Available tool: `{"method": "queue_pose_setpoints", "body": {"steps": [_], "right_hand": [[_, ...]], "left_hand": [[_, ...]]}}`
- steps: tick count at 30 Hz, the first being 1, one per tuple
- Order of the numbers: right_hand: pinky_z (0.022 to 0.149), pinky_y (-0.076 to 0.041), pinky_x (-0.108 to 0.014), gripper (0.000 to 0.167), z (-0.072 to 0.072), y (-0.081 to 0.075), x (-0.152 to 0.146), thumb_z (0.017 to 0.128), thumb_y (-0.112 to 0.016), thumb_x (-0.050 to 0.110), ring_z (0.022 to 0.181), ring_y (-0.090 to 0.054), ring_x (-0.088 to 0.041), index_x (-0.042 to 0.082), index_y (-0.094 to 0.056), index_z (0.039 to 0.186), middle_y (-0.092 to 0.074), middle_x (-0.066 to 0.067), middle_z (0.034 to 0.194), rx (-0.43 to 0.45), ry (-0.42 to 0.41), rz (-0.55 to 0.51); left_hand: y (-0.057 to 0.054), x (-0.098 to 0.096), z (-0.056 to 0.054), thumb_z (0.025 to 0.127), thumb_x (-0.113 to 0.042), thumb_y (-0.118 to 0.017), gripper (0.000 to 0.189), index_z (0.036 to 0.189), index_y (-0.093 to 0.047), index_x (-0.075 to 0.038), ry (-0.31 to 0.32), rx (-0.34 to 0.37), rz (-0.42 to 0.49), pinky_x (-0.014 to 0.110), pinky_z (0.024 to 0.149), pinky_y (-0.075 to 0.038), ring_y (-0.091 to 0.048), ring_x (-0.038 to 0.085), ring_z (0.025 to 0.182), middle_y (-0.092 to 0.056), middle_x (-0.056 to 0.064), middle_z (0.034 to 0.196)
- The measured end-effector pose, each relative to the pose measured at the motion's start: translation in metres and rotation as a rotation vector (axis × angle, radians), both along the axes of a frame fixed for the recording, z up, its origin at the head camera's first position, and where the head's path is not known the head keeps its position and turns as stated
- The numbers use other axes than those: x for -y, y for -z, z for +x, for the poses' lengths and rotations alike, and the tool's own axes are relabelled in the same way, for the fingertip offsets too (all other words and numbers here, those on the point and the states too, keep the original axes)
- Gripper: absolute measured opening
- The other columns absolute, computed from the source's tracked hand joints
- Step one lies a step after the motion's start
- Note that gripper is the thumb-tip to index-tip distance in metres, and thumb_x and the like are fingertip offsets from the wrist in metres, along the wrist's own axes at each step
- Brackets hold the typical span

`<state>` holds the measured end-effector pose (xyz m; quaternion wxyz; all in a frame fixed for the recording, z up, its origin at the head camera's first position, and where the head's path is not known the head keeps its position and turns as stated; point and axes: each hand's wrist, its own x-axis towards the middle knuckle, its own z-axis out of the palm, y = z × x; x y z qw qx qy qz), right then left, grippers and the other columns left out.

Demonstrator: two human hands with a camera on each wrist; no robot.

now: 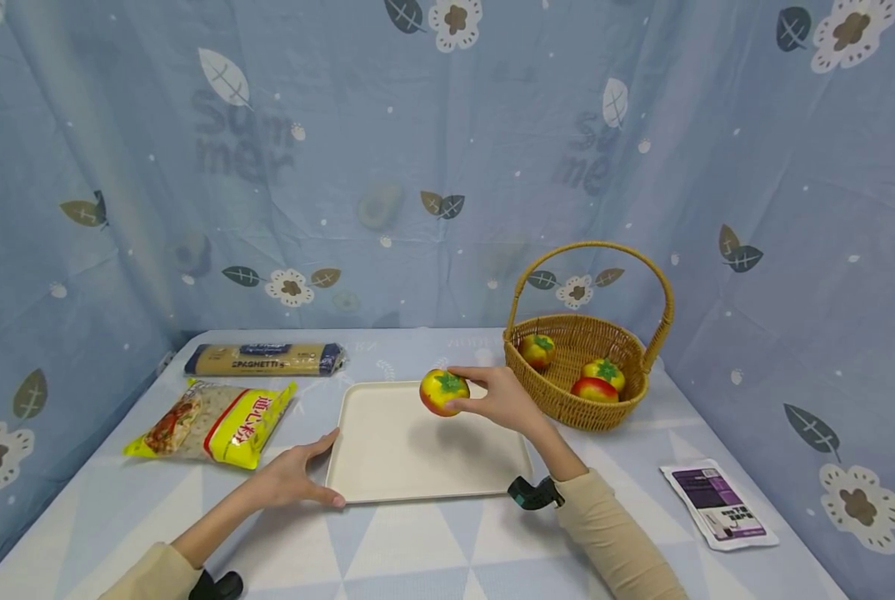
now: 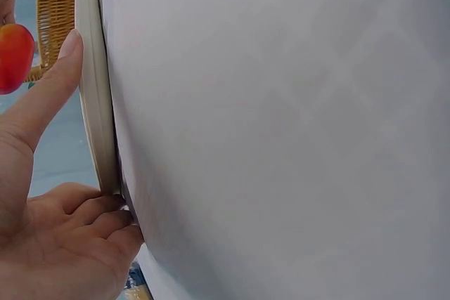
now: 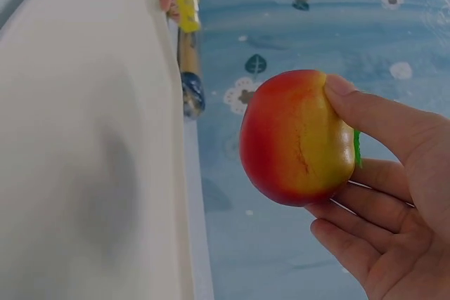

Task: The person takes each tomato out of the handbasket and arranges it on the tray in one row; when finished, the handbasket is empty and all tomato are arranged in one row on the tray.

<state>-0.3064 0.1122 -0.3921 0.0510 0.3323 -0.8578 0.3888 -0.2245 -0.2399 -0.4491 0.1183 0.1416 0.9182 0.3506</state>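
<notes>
My right hand (image 1: 502,398) pinches a red-and-yellow persimmon (image 1: 444,392) with a green leafy top, thumb on one side and fingers on the other. In the right wrist view the persimmon (image 3: 295,138) hangs above the cream tray (image 3: 84,103), whose surface shows a soft shadow. My left hand (image 1: 290,477) grips the near left corner of the tray (image 1: 417,467), thumb at the front edge and fingers along the left side. The left wrist view shows that hand's thumb (image 2: 60,79) against the rim and its fingers curled at the tray's edge.
A wicker basket (image 1: 567,408) with a tall handle stands at the back right, several persimmons (image 1: 603,375) inside. At the left lie a spaghetti pack (image 1: 263,360) and a yellow pasta bag (image 1: 215,421). A white-and-purple pouch (image 1: 720,504) lies at the right.
</notes>
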Motion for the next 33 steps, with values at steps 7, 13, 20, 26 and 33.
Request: {"method": "queue_pose_setpoints", "body": {"steps": [7,13,20,26,33], "right_hand": [[0.097,-0.049,-0.033,0.059,0.001,0.004,0.017,0.079,-0.079,0.039,0.119,-0.058,-0.021,0.012,-0.064,0.129,-0.064,-0.005,0.126,-0.009,-0.018,0.04],[0.098,-0.048,-0.03,0.058,-0.002,0.009,0.034,0.079,-0.079,0.038,0.118,-0.058,-0.018,0.011,-0.064,0.128,-0.065,-0.004,0.125,0.027,-0.051,0.038],[0.099,-0.047,-0.028,0.055,-0.003,0.02,0.055,0.08,-0.079,0.031,0.119,-0.057,-0.017,0.01,-0.063,0.129,-0.064,-0.003,0.126,0.064,-0.084,0.053],[0.099,-0.046,-0.026,0.057,-0.002,0.027,0.071,0.079,-0.08,0.03,0.119,-0.057,-0.018,0.006,-0.063,0.128,-0.064,-0.005,0.126,0.068,-0.111,0.034],[0.097,-0.047,-0.025,0.057,-0.005,0.032,0.083,0.078,-0.081,0.03,0.117,-0.058,-0.016,0.005,-0.064,0.127,-0.065,-0.005,0.124,0.052,-0.116,0.078]], "left_hand": [[0.0,-0.001,-0.001,0.065,-0.045,-0.088,0.117,0.15,-0.024,0.004,0.001,0.001,-0.003,0.06,0.109,-0.028,-0.028,0.047,0.136,-0.03,0.028,0.15],[-0.002,-0.001,-0.001,0.065,-0.045,-0.087,0.117,0.15,-0.024,0.004,-0.003,0.007,-0.011,0.06,0.109,-0.028,-0.028,0.047,0.136,-0.029,0.027,0.15],[-0.004,-0.001,0.0,0.065,-0.045,-0.087,0.116,0.15,-0.024,0.004,-0.003,0.018,-0.02,0.06,0.109,-0.028,-0.028,0.047,0.136,-0.028,0.027,0.151],[-0.004,-0.002,0.0,0.066,-0.045,-0.087,0.116,0.15,-0.023,0.004,0.002,0.032,-0.013,0.06,0.109,-0.028,-0.027,0.047,0.137,-0.027,0.027,0.151],[-0.005,-0.002,0.0,0.067,-0.045,-0.086,0.115,0.15,-0.024,0.005,0.007,0.029,-0.01,0.06,0.109,-0.028,-0.028,0.047,0.136,-0.028,0.028,0.151]]}}
